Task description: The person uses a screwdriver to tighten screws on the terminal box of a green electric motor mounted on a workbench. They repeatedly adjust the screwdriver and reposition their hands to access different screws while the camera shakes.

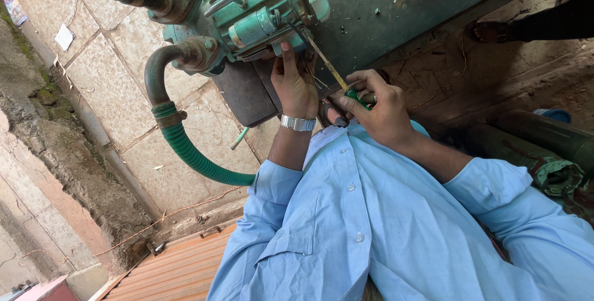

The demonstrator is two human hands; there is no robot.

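In the head view, a screwdriver (337,77) is gripped by its green handle in the right hand (377,109), its shaft slanting up to the pump (260,10). The left hand (296,84) is laid open against the pump's underside, grasping nothing. The tip is best kept seated squarely and pressed along the shaft while the pump is steadied. The pump lies just beyond both hands, the green hose (192,155) left of them.
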